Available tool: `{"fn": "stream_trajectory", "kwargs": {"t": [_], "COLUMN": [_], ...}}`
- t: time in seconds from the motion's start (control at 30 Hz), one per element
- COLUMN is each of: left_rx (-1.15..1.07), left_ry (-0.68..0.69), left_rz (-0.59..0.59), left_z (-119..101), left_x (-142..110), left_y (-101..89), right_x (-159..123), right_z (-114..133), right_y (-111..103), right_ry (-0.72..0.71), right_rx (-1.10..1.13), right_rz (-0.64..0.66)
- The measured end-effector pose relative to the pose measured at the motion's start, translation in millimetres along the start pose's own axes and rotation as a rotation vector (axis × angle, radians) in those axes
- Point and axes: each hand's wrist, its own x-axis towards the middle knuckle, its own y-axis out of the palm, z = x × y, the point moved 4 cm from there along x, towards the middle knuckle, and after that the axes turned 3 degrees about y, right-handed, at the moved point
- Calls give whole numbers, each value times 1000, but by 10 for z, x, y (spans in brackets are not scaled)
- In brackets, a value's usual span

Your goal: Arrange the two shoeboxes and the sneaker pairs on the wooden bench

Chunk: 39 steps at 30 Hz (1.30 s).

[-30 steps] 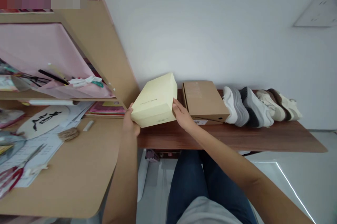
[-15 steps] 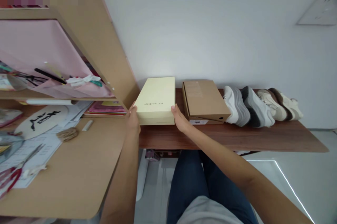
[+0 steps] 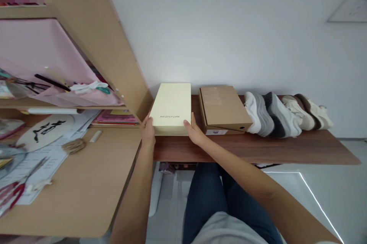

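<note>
A pale yellow shoebox (image 3: 172, 102) lettered MEIZHIYUAN sits at the left end of the brown wooden bench (image 3: 229, 147), its lid on. My left hand (image 3: 148, 130) grips its front left corner, and my right hand (image 3: 195, 129) holds the front right corner with the thumb against the front edge. To the right of it, with a narrow gap between, stands a brown cardboard shoebox (image 3: 222, 106). Several shoes are lined up beside that one, among them a grey and white sneaker (image 3: 282, 116). Whether the yellow box holds anything is hidden.
On the left is a desk (image 3: 94, 183) with scissors (image 3: 25, 181), papers, a round fan (image 3: 47, 133) with black writing and a coil of twine (image 3: 73, 145). Its shelf side panel (image 3: 114, 52) rises close to my left hand. A wall socket (image 3: 351, 5) is at upper right.
The yellow shoebox was tilted and turned a second ago; my hands have straightened it and lowered it to lie level on the bench. The view has shifted slightly.
</note>
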Motion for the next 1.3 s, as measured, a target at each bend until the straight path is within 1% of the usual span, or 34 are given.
{"fn": "stream_trajectory", "kwargs": {"t": [0.17, 0.3, 0.6, 0.8, 0.93, 1.0, 1.07, 1.13, 1.17, 1.23, 1.27, 1.3], "left_rx": [-19, -29, -36, 35, 17, 59, 143, 218, 239, 244, 240, 230], "left_ry": [20, 25, 29, 10, -16, -24, 22, 148, 231, 376, 430, 461], "left_rz": [26, 28, 33, -50, -38, -47, -81, -119, -127, -102, -65, -1], "left_z": [34, 29, 12, -4, 27, 15, -68, -242, -356, -592, -698, -783], "left_x": [-16, -24, -1, 20, 59, 62, 13, -124, -230, -500, -649, -794], "left_y": [25, 33, 53, 48, 46, 23, -7, 3, 38, 187, 299, 436], "right_x": [46, 66, 87, 130, 129, 78, -21, -156, -226, -347, -385, -404], "right_z": [-94, -111, -47, -23, 31, 83, 160, 286, 369, 547, 622, 680], "right_y": [-7, -13, -25, 3, 25, 15, -35, -138, -215, -435, -578, -738], "right_ry": [-2, -12, 3, 12, -7, -1, 10, -40, -100, -238, -286, -312], "right_rx": [-8, -5, -15, -25, -45, -65, -109, -175, -210, -272, -303, -333], "right_rz": [-28, -27, -36, -22, -26, -24, -19, 10, 29, 41, 26, -5]}}
